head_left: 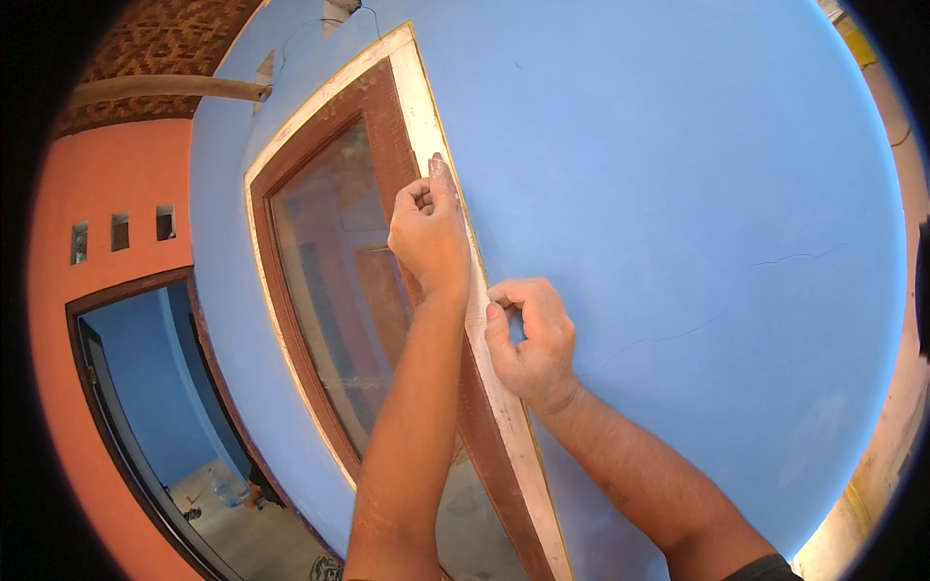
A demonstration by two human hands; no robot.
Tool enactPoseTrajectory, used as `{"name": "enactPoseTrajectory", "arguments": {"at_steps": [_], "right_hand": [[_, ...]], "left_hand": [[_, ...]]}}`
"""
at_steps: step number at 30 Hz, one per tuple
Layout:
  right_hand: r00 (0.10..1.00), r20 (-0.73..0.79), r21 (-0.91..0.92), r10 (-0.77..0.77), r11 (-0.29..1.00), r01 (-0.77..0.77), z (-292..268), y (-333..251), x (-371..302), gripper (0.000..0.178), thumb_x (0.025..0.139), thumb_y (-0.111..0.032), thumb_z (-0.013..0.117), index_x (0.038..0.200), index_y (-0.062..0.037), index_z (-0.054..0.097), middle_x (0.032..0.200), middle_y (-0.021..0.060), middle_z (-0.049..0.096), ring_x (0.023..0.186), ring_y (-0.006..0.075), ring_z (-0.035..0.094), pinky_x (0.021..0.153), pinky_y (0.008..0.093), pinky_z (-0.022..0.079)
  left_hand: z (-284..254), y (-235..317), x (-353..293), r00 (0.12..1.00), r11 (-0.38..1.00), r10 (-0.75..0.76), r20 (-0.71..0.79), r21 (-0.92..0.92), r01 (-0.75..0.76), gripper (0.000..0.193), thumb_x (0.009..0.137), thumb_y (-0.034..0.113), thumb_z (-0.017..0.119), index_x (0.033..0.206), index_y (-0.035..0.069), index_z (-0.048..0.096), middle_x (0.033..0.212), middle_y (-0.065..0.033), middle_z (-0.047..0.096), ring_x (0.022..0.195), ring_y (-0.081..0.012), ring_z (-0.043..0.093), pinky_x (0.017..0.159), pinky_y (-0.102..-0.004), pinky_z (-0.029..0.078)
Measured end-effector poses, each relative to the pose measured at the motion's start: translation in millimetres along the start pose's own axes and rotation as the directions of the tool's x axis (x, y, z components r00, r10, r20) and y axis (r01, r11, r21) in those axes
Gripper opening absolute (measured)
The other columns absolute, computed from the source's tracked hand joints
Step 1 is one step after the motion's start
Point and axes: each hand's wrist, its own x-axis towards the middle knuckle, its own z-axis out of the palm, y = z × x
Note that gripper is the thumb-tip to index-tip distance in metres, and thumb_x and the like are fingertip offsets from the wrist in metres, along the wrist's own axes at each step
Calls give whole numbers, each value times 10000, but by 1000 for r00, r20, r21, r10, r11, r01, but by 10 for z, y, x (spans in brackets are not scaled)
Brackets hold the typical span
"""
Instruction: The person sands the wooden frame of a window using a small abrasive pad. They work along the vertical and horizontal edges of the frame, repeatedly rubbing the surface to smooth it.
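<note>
A window with a brown wooden sash [387, 126] sits in a white-painted outer frame [423, 107], edged by a thin yellowish strip along the blue wall [659, 194]. My left hand [431, 232] lies against the white right side of the frame. One finger with a pale, dusty tip stretches up along it, and the others curl in. Lower down, my right hand [535, 339] is at the frame's outer edge. Its thumb and forefinger bend together there in a pinch; anything between the tips is too small to make out.
Glass panes [339, 232] fill the sash. On the left is an orange wall [116, 174] with small vent holes and an open doorway [145, 387]. A clear plastic bottle [228, 487] shows through it. Overhead, a wooden pole [165, 89] runs below a woven ceiling [160, 44].
</note>
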Motion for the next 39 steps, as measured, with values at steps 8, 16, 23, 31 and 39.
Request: {"name": "enactPoseTrajectory", "arguments": {"at_steps": [8,16,23,31,39], "right_hand": [[999,2,-23,-32,999,32,20,-32,30,183,869,23,727,1014,-79,681,894,65,656,777,271,613,753,405,496],[1000,7,-17,-21,1000,21,17,-31,11,198,849,35,710,1001,-91,687,859,54,643,743,255,601,757,396,487],[999,-18,-18,-50,999,50,31,8,8,201,834,26,731,991,-90,687,821,43,622,719,253,594,740,382,471],[997,31,-15,-65,998,66,-3,-47,23,190,831,23,729,981,-87,690,847,51,640,769,271,633,789,398,485],[992,80,-32,-94,995,97,-29,-56,34,199,821,18,739,984,-86,691,841,53,657,789,270,666,837,398,497]], "left_hand": [[9,9,-75,999,999,39,25,14,-39,491,1013,473,765,998,-17,750,897,-144,801,839,-203,761,790,-350,598],[302,-89,269,936,934,333,-117,175,-311,339,1046,315,730,955,2,638,875,-125,729,812,-254,700,771,-430,556],[183,-118,75,989,990,144,-36,19,-143,242,989,210,737,1022,-19,664,923,-143,740,863,-289,717,814,-451,561],[113,-22,204,983,983,180,34,20,-180,187,946,154,748,911,-23,698,703,-111,733,651,-231,723,679,-396,577],[148,43,98,988,986,152,-17,-63,-153,284,1011,225,754,872,-13,688,632,-87,694,558,-180,673,583,-369,533]]}}
